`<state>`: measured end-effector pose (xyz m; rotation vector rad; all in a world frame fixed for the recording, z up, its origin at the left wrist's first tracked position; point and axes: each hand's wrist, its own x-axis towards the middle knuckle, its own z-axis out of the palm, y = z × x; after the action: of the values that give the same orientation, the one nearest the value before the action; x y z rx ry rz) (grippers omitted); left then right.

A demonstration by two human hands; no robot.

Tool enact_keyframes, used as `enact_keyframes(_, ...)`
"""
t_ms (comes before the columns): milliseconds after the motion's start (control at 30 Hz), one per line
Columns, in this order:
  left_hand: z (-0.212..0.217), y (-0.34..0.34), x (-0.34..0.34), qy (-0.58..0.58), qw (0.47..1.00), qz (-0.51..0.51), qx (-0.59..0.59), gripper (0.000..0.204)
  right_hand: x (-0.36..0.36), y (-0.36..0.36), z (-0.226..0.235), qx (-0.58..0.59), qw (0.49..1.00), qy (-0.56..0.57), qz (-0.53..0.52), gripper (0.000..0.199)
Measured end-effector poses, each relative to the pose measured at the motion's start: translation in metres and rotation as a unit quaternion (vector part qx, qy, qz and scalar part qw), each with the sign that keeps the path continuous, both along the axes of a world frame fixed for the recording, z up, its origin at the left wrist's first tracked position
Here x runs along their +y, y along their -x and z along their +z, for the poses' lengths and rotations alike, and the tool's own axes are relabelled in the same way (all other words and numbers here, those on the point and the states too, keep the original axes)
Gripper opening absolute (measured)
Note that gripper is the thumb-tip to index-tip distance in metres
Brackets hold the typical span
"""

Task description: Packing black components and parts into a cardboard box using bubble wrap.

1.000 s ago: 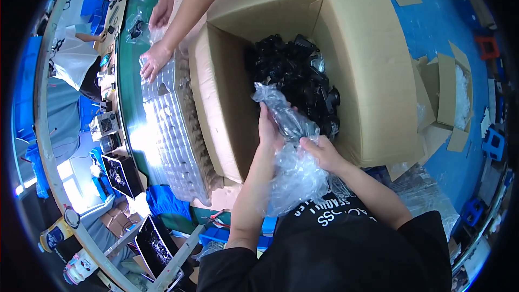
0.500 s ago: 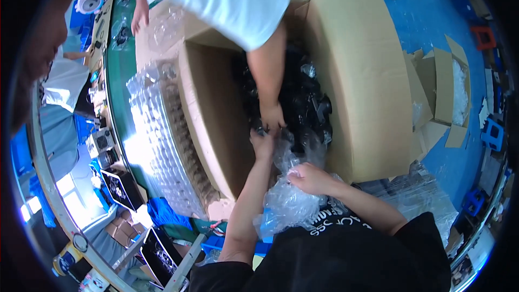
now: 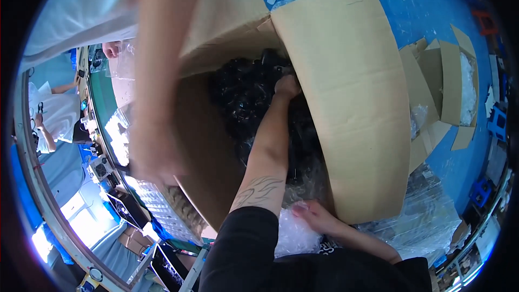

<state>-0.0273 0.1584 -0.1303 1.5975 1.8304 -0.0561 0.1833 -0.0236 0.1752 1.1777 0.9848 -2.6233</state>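
A large cardboard box [image 3: 346,103] stands open in front of me, with many black parts wrapped in clear plastic [image 3: 240,89] inside. My left hand [image 3: 286,85] reaches deep into it, against the parts near the right-hand wall. Its fingers look curled in, and what they hold is hidden. At the box's near end my right hand [image 3: 313,216] is closed on crumpled clear plastic bags [image 3: 294,235], close to my body. On the left, a co-worker's blurred forearm and hand [image 3: 157,146] hang over the box's left side.
Stacked clear plastic trays [image 3: 162,205] lie left of the box, beside a green bench [image 3: 102,94]. Plastic-wrapped goods [image 3: 416,216] are at the right. Opened cartons [image 3: 448,86] and blue stools [image 3: 496,121] stand on the blue floor [image 3: 413,19].
My left hand has moved farther into the box, away from the co-worker's hand. That person's arm has swung out to the left. My right hand has shifted slightly toward me with the bags.
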Motion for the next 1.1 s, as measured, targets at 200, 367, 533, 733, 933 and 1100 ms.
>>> enact_keyframes(200, 0.09, -0.001, -0.07, -0.147, 0.979, 0.02, -0.14, 0.013, -0.002, 0.009, -0.015, -0.027, 0.987, -0.156, -0.013, 0.019)
enact_keyframes(367, 0.179, 0.021, -0.142, -0.349, 0.931, 0.089, -0.066, 0.008, -0.011, 0.02, -0.004, 0.066, 0.971, -0.193, -0.122, 0.022)
enact_keyframes(533, 0.243, 0.042, -0.183, -0.378, 0.832, 0.352, -0.201, 0.006, -0.002, 0.034, -0.001, 0.113, 0.98, -0.137, -0.092, 0.022)
enact_keyframes(733, 0.272, 0.046, -0.216, -0.405, 0.717, 0.546, -0.153, 0.016, 0.002, 0.048, -0.01, -0.027, 0.984, -0.103, 0.142, 0.025)
enact_keyframes(933, 0.282, 0.027, -0.232, -0.395, 0.705, 0.563, -0.175, 0.019, -0.021, 0.078, -0.024, 0.042, 0.94, 0.267, -0.21, 0.066)
enact_keyframes(1100, 0.272, 0.031, -0.258, -0.282, 0.648, 0.59, -0.39, 0.02, -0.01, 0.066, -0.027, 0.192, 0.849, 0.377, -0.316, 0.084)
